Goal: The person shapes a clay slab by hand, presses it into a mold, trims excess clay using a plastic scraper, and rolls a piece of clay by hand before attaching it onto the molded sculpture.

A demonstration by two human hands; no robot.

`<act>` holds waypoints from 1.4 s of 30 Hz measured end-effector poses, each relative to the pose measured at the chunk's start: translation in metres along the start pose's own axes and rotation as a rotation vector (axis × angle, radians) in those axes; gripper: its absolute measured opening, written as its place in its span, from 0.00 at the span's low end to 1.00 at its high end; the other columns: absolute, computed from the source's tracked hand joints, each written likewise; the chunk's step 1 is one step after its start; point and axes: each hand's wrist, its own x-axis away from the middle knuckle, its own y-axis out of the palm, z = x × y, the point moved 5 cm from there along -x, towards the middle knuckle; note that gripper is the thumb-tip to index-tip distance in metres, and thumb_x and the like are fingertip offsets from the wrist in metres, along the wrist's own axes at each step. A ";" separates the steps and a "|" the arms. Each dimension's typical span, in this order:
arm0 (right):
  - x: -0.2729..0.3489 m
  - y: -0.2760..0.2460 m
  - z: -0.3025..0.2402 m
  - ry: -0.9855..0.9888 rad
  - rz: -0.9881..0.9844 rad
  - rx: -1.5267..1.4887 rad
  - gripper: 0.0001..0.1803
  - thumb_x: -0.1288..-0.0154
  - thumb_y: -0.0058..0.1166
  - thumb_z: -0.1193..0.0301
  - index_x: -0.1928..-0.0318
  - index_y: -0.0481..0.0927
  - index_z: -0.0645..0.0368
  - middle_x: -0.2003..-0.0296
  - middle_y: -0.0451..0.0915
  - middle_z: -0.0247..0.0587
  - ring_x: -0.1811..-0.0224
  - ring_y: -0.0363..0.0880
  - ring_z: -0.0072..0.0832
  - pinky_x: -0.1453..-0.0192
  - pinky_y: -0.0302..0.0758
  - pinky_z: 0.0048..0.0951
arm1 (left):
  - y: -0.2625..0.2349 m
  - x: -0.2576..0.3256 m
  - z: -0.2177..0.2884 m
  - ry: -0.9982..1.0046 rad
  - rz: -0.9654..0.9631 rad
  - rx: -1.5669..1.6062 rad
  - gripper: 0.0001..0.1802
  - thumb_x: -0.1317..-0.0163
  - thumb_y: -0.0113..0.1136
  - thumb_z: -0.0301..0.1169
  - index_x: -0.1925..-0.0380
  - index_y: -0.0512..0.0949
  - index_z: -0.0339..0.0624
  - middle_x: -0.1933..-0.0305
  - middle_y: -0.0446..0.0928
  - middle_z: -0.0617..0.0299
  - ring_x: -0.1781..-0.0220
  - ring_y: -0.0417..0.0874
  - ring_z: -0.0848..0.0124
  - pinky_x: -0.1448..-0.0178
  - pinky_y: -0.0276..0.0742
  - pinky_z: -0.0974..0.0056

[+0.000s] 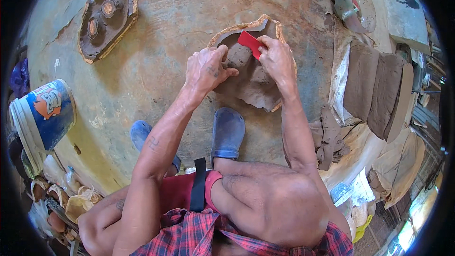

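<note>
A plaster-like mould [265, 18] with an uneven pale rim sits on the floor in front of me, lined with wet brown clay [258, 87]. In my right hand [276, 61] is a flat red scraper [249, 43], pinched between thumb and fingers and tilted over the clay near the far side. My left hand [206, 68] is at the mould's left edge, fingers curled and thumb stretched toward the clay. Its fingertips are partly hidden, so whatever they may hold does not show. A rounded clay bulge [238, 56] rises between my two hands.
Far left lies another clay-lined mould [133, 7] with two round raised parts. A blue-and-white bucket [54, 114] stands at left. Right of me are thick clay slabs [374, 87], clay scraps [330, 137] and a round container [341, 7]. My blue clogs [228, 130] are below the mould.
</note>
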 end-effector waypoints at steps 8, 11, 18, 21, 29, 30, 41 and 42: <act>0.001 0.004 0.005 -0.009 -0.071 0.010 0.16 0.35 0.58 0.72 0.48 0.90 0.54 0.59 0.87 0.59 0.55 0.87 0.56 0.48 0.81 0.53 | -0.008 -0.008 0.006 -0.004 -0.016 -0.027 0.33 0.59 0.85 0.53 0.64 0.79 0.43 0.66 0.86 0.51 0.59 0.89 0.48 0.58 0.82 0.47; 0.007 0.007 -0.002 0.003 -0.123 0.033 0.17 0.36 0.58 0.72 0.48 0.90 0.53 0.59 0.88 0.58 0.55 0.87 0.55 0.49 0.81 0.54 | -0.009 -0.012 0.008 0.031 -0.013 -0.038 0.33 0.60 0.86 0.53 0.63 0.79 0.43 0.65 0.86 0.50 0.59 0.89 0.48 0.58 0.82 0.46; 0.030 0.013 -0.016 -0.006 -0.141 0.057 0.19 0.38 0.58 0.73 0.47 0.90 0.49 0.60 0.87 0.57 0.55 0.87 0.55 0.49 0.82 0.54 | -0.006 -0.012 0.005 0.048 -0.001 -0.029 0.35 0.59 0.85 0.53 0.58 0.79 0.47 0.64 0.86 0.53 0.59 0.89 0.47 0.57 0.82 0.47; 0.047 0.009 -0.020 -0.093 -0.091 0.009 0.17 0.38 0.59 0.74 0.49 0.90 0.52 0.62 0.87 0.56 0.56 0.86 0.54 0.50 0.81 0.54 | -0.002 -0.010 0.001 0.050 0.031 0.026 0.36 0.57 0.85 0.46 0.47 0.81 0.52 0.59 0.86 0.54 0.58 0.89 0.47 0.56 0.83 0.48; 0.098 0.001 -0.022 0.171 0.042 -0.514 0.06 0.33 0.64 0.77 0.58 0.88 0.63 0.65 0.89 0.45 0.67 0.88 0.30 0.60 0.82 0.33 | -0.005 0.018 0.009 0.397 0.010 0.338 0.51 0.57 0.83 0.24 0.29 0.77 0.62 0.50 0.82 0.57 0.50 0.87 0.57 0.49 0.85 0.57; 0.101 0.004 -0.011 0.208 0.050 -0.589 0.05 0.30 0.63 0.78 0.56 0.88 0.64 0.64 0.90 0.44 0.67 0.85 0.21 0.62 0.81 0.27 | -0.003 0.021 0.010 0.401 0.009 0.340 0.51 0.57 0.83 0.24 0.29 0.77 0.62 0.50 0.82 0.57 0.50 0.87 0.57 0.49 0.85 0.57; 0.026 -0.058 0.060 0.019 0.180 -0.149 0.11 0.29 0.57 0.76 0.50 0.87 0.61 0.58 0.89 0.56 0.54 0.91 0.48 0.50 0.83 0.41 | 0.029 0.041 0.042 0.068 -0.193 0.894 0.24 0.50 0.84 0.36 0.64 0.74 0.44 0.61 0.79 0.63 0.58 0.78 0.73 0.51 0.75 0.63; 0.021 -0.054 0.059 0.012 0.131 -0.117 0.12 0.29 0.57 0.75 0.49 0.86 0.62 0.57 0.88 0.57 0.54 0.91 0.47 0.49 0.82 0.41 | 0.035 0.043 0.051 -0.002 -0.127 0.657 0.26 0.51 0.85 0.40 0.65 0.75 0.44 0.65 0.78 0.61 0.61 0.79 0.70 0.54 0.77 0.61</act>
